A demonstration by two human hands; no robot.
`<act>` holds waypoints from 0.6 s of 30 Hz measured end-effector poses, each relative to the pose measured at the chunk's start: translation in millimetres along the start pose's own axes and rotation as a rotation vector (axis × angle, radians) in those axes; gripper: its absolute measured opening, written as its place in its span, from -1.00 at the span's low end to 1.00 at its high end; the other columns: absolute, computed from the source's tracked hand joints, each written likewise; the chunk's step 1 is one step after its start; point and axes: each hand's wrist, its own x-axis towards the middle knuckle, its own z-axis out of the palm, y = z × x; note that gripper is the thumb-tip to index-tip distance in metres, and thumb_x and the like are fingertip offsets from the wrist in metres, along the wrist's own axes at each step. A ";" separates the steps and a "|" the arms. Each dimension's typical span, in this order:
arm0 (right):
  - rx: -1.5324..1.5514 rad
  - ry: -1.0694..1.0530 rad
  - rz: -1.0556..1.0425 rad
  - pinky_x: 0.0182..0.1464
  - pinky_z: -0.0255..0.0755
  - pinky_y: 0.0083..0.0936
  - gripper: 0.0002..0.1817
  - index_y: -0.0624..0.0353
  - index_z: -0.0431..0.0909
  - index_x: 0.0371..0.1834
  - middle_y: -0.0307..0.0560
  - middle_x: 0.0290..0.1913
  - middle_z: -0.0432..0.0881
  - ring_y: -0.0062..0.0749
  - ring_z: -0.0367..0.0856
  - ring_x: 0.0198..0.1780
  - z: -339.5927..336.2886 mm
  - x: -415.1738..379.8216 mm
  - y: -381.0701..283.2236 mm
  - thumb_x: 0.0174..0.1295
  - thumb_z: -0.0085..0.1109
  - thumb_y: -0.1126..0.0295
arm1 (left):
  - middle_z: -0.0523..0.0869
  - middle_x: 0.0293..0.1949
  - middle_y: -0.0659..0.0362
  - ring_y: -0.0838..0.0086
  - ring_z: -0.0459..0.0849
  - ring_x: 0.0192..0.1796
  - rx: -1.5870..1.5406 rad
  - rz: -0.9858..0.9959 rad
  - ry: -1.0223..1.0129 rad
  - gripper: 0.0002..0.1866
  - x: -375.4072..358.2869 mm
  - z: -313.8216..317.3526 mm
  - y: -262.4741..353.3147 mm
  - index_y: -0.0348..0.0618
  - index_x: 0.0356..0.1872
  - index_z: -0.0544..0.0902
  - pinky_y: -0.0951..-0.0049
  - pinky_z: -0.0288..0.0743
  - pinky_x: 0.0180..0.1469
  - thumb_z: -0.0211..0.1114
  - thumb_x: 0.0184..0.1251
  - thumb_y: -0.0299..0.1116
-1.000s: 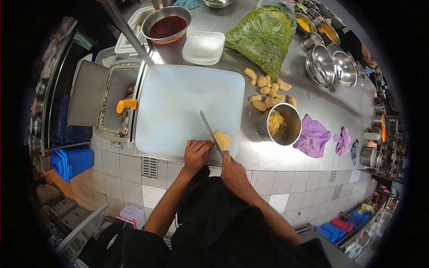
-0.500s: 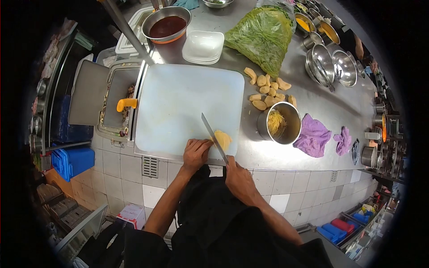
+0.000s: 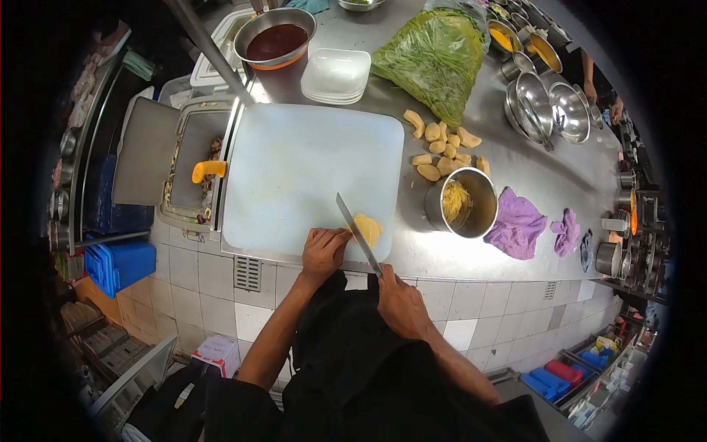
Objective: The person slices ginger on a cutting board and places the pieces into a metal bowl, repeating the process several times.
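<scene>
On the white cutting board [image 3: 309,147], a small pile of pale yellow sliced ginger [image 3: 367,230] lies near the front edge. My left hand [image 3: 324,250] presses the left end of it with curled fingers; the fingertips are partly hidden. My right hand [image 3: 401,303] grips the handle of a knife [image 3: 356,230], whose blade slants across the ginger beside my left fingertips. Right of the board stands a metal pot [image 3: 479,193] with yellow shreds [image 3: 456,202] inside. Several peeled ginger pieces [image 3: 437,147] lie loose behind the pot.
White square dishes [image 3: 336,74] and a bowl of dark red liquid [image 3: 276,44] stand behind the board. A green plastic bag [image 3: 431,62] sits at the back. Purple cloths [image 3: 517,225] lie to the right. An open bin [image 3: 193,140] adjoins the left side. Another person's hand [image 3: 616,110] shows far right.
My right hand and the knife have shifted slightly right and toward me. My left hand stays in place at the ginger. More of the other person's arms shows at far right.
</scene>
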 end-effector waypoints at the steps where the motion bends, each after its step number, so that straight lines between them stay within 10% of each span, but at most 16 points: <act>1: 0.001 0.001 0.003 -0.09 0.51 0.31 -0.58 0.34 0.28 0.29 0.49 -0.09 0.66 0.53 0.65 -0.21 0.4 -0.3 0.7 0.36 -0.11 0.54 | 0.82 -0.18 0.20 0.37 0.76 -0.19 -0.008 0.001 0.003 -0.78 0.4 0.7 0.2 -0.15 -0.16 0.74 0.34 0.48 -0.11 0.45 0.17 -0.60; 18: 0.006 -0.027 0.035 -0.08 0.51 0.32 -0.58 0.31 0.25 0.29 0.50 -0.07 0.66 0.55 0.65 -0.20 1.7 4.5 -0.7 0.36 -0.10 0.53 | 0.81 -0.18 0.20 0.36 0.75 -0.19 -0.012 -0.008 -0.013 -0.80 3.5 -1.9 1.2 -0.15 -0.17 0.74 0.33 0.47 -0.10 0.44 0.18 -0.59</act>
